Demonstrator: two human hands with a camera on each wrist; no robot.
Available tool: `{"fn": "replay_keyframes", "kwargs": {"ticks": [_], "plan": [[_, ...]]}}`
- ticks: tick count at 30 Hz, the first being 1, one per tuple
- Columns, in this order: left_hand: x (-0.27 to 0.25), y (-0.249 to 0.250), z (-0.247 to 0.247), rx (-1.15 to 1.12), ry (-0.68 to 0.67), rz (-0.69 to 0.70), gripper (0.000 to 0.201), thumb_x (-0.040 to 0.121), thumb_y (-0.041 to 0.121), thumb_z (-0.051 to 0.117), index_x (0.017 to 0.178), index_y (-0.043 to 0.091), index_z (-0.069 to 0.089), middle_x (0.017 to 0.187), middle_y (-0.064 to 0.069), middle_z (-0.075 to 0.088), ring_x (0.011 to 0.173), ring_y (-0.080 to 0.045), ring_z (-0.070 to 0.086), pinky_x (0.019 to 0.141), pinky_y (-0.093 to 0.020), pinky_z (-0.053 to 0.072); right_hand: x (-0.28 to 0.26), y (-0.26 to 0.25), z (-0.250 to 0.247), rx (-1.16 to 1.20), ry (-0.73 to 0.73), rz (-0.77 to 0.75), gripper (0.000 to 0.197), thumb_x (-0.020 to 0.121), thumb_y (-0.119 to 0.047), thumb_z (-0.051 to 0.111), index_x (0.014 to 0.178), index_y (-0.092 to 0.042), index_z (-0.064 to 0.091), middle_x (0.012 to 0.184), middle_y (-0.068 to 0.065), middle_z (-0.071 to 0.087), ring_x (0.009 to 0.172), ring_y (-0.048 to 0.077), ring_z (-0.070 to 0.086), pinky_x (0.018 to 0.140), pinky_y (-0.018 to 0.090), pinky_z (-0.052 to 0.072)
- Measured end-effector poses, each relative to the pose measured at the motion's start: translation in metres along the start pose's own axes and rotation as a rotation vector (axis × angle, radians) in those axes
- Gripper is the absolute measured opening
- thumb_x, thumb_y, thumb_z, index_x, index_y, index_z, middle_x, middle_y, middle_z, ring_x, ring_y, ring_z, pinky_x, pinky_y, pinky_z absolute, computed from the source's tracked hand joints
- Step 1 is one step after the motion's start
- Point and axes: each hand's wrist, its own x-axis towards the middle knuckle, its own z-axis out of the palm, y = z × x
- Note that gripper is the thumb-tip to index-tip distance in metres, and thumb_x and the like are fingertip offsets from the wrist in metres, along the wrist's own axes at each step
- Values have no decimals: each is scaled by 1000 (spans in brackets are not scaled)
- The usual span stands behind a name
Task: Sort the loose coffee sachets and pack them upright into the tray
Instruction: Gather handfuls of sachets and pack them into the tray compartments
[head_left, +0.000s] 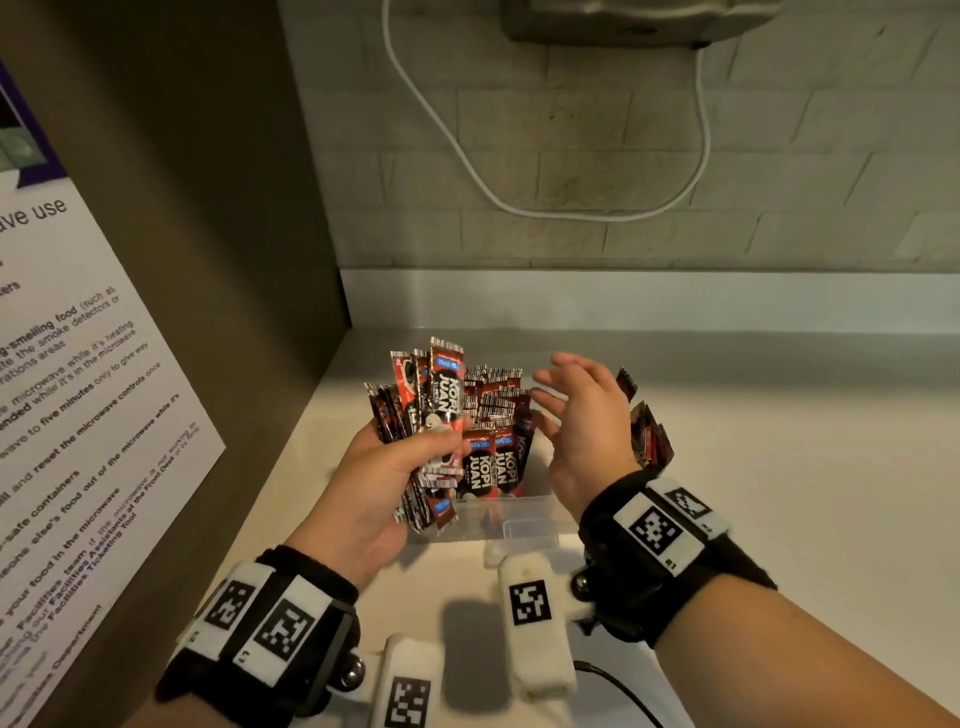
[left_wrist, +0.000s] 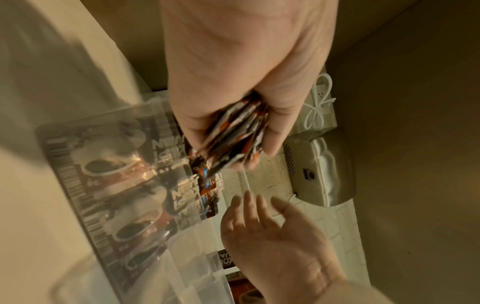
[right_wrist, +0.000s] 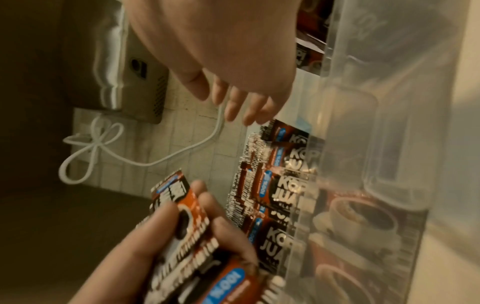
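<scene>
Left hand (head_left: 374, 483): your fingers are clamped round a bunch of sachets (head_left: 426, 410), just above the tray (head_left: 524, 514).
Right hand (head_left: 582, 431): fingers apart, holding nothing, over the tray.
Tray: on the desk (head_left: 779, 467), with upright sachets inside.
Around: white cable (head_left: 467, 161) on the brick wall; notice (head_left: 78, 415) at left.

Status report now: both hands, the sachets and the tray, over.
Left hand grips a bundle of red-black coffee sachets. Right hand open, empty, above clear plastic tray. Tray holds upright sachets. Nothing blocking.
</scene>
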Motion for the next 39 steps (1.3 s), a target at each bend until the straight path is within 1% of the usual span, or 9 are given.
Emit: {"fn": "replay_keyframes", "kwargs": {"ticks": [6,12,18,21,24,26,29,33,39], "plan": [[-1,-1,12,42,-21,63,46,67,-5,72,112,3,66,102,-22,71,93,-39,70,81,-53,57,-16,2,7,-409,-427,105,18,86,-22,67,91,-6,60,64,4,52,40,10,42,38,19,30],[-1,-2,10,89,-34,116,36,61,-4,73,96,3,69,83,-12,75,75,-25,72,63,-32,58,-15,-10,8,-197,-304,155,15,98,-14,50,87,-8,58,54,2,53,33,7,39,39,18,35],[1,-4,3,71,68,96,35,71,3,75,105,3,68,85,-9,74,73,-17,69,65,-35,55,15,-7,4,-559,54,-213,18,92,-24,42,91,-18,59,89,15,67,78,33,64,75,51,55],[1,-7,3,84,82,73,28,74,2,75,100,7,68,86,-9,74,77,-20,69,75,-41,56,20,-2,-3,-639,30,-118,21,95,-13,45,108,-5,60,83,4,57,85,28,56,79,39,50],[1,-8,3,82,67,79,25,76,1,74,99,8,68,82,-7,73,71,-15,67,63,-31,54,13,-2,-1,-919,38,-47,17,95,-8,49,107,-8,61,108,5,59,108,25,53,86,28,42],[1,-9,2,76,55,83,24,75,0,74,98,6,69,81,-7,72,69,-14,67,58,-26,52,21,6,-4,-878,69,-3,16,94,-7,48,107,-10,56,118,13,55,111,29,51,91,33,46],[1,-10,1,78,51,81,24,75,3,75,98,5,69,77,-8,70,67,-16,65,60,-29,51,26,16,-9,-704,178,-36,33,89,-6,46,122,-10,49,124,23,50,110,38,52,77,36,47],[1,-11,-1,75,45,75,21,76,3,74,97,4,69,75,-8,69,66,-16,63,65,-32,51,36,16,-8,-781,97,61,39,92,-10,46,131,-16,48,128,15,52,115,36,53,90,39,51],[0,-11,-2,60,36,71,23,76,2,73,98,1,68,75,-9,68,63,-14,64,60,-28,51,40,4,3,-1360,-20,54,27,97,-16,49,119,-5,60,110,9,60,108,25,58,91,30,43]]}}
